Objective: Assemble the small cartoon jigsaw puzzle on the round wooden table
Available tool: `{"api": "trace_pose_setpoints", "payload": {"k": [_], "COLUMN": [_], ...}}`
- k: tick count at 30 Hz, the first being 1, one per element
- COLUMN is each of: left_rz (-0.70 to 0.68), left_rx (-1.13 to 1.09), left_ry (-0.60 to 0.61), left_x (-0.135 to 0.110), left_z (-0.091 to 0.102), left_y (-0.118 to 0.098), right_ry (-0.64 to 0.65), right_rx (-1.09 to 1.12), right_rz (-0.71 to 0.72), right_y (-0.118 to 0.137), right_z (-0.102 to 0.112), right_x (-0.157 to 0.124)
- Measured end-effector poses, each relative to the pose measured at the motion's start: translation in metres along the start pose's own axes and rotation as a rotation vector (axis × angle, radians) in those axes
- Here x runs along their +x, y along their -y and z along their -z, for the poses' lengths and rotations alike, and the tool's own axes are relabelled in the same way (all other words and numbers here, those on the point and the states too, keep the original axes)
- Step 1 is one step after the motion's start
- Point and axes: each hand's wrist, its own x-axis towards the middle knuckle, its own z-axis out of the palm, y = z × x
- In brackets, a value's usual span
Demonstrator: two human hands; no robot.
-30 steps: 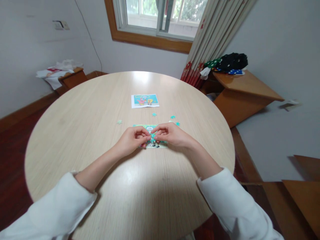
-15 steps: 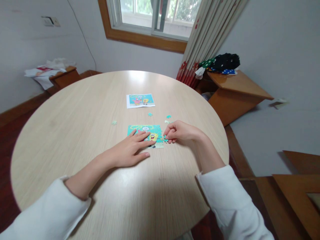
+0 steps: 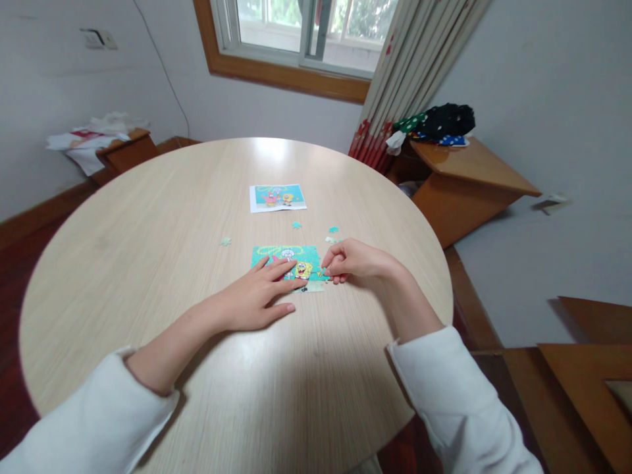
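Observation:
A partly joined jigsaw puzzle (image 3: 306,253) with cartoon figures on a turquoise ground lies on the round table. My left hand (image 3: 261,289) rests flat across its left and lower part, fingers spread, hiding some of the picture. At the puzzle's right edge, my right hand (image 3: 348,260) pinches a small turquoise puzzle piece (image 3: 324,272) between thumb and fingers. The piece touches the edge; whether it is locked in, I cannot tell. Loose pieces lie nearby: a pale one (image 3: 226,241) to the left, a turquoise one (image 3: 297,225) above, and another turquoise one (image 3: 333,230) beyond my right hand.
A printed picture card (image 3: 279,197) of the same scene lies behind the puzzle on the pale wooden table (image 3: 162,217). Beyond the table's right side stands a wooden stool (image 3: 469,171) with cloths on it. Another stool (image 3: 129,150) with papers or bags is at the left.
My right hand has brought the turquoise piece slightly left, up against the puzzle's right edge. My left hand stays pressed on the puzzle.

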Motion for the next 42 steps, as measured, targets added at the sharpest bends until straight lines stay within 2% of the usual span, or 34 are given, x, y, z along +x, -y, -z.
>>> {"api": "trace_pose_setpoints", "payload": {"k": [12,23,27,31,42], "left_rz": [-0.013,-0.019,-0.014,-0.015,-0.024], "left_rx": [0.008,-0.002,-0.003,0.008,-0.001], "left_ry": [-0.008,-0.025,-0.017,-0.014,-0.042], "left_x": [0.000,0.000,0.000,-0.001,0.000], "left_z": [0.000,-0.001,-0.001,0.000,-0.002], "left_y": [0.000,0.001,0.001,0.001,0.001], "right_ry": [-0.084,-0.156,-0.125,-0.162,-0.112], "right_rx": [-0.059,-0.222,-0.167,-0.114,-0.208], "right_rz": [-0.010,0.004,0.029,0.015,-0.044], "right_y": [0.005,0.004,0.004,0.003,0.000], "right_z": [-0.008,-0.012,-0.009,-0.001,0.004], "right_x": [-0.002,0.001,-0.002,-0.005,-0.004]}}
